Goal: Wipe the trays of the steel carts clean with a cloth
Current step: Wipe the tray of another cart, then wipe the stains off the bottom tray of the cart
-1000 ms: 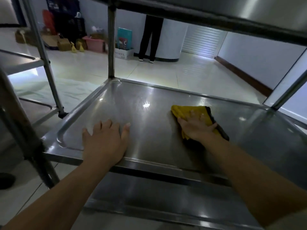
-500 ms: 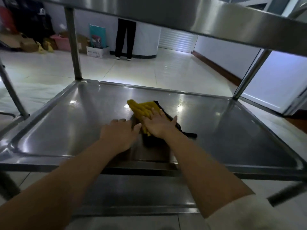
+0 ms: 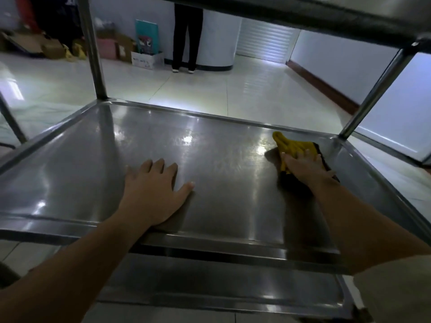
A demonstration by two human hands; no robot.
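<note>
— Where's the cloth got to now?

— The crumpled yellow cloth with the dark edge (image 3: pixel 294 149) is out near the far right corner of the shiny steel middle tray of the cart (image 3: pixel 70 164). Half a second ago it was bunched in the centre, right beside the other hand. So that was one long sweep across to the right.

— And the hands?

— The right hand (image 3: pixel 305 167) lies flat on top of the cloth, fingers stretched forward and fairly close together, pressing rather than pinching it. The left hand (image 3: pixel 155 194) is palm down on the bare steel near the front lip, fingers spread, thumb out to the side. It has slid back leftward, so the two hands are well apart again.

— Bracing the cart, you think?

— That's my guess; it holds nothing.

— Much left to do?

— The steel shows faint streaks through the middle, so the centre looks covered. I'd say the right edge and corners are being worked now. The upper shelf (image 3: pixel 326 12) overhead and the lower tray (image 3: pixel 210 283) beneath aren't being touched. Someone in dark trousers (image 3: pixel 187 36) stands across the room, well clear.
</note>
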